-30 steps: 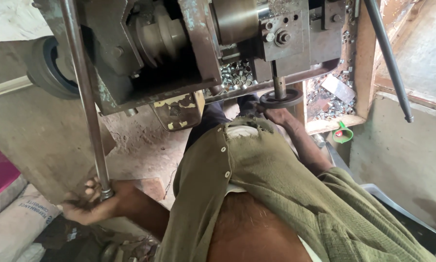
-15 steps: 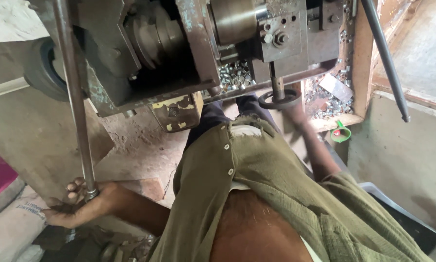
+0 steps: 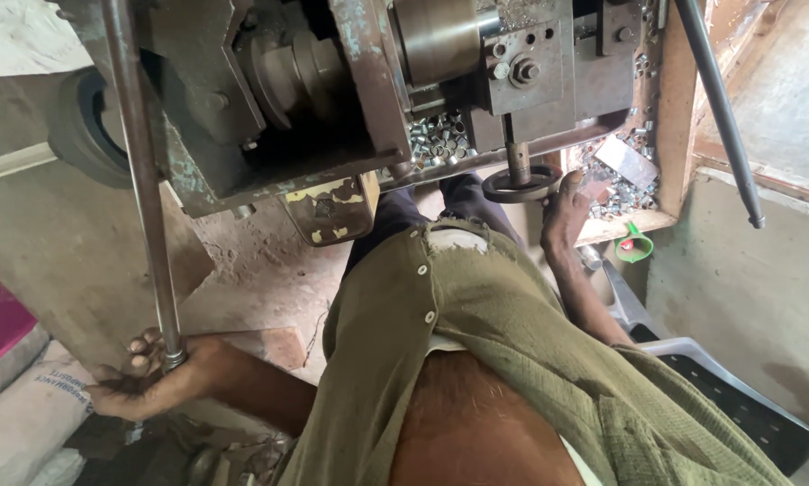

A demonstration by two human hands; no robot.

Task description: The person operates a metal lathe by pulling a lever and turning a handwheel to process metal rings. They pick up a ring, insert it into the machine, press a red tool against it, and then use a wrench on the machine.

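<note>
My left hand [image 3: 143, 378] is at the lower left, its fingers curled around the bottom end of a long steel lever rod [image 3: 143, 189] that runs up to the old metal machine [image 3: 332, 99]. My right hand [image 3: 566, 211] reaches forward and rests against the small dark handwheel [image 3: 521, 184] under the machine's tool block. Small shiny metal pieces [image 3: 436, 135] lie heaped on the machine bed behind the wheel. My olive shirt fills the lower middle of the view.
A second slanted rod [image 3: 719, 108] hangs at the upper right. A wooden tray with more metal pieces [image 3: 625, 184] sits right of the wheel, a green funnel-like object [image 3: 634, 245] below it. A dark plastic chair [image 3: 737, 405] is at right, sacks [image 3: 26, 423] at left.
My left hand has slid down the rod's end and shifted left. My right hand has moved from on top of the handwheel to its right side.
</note>
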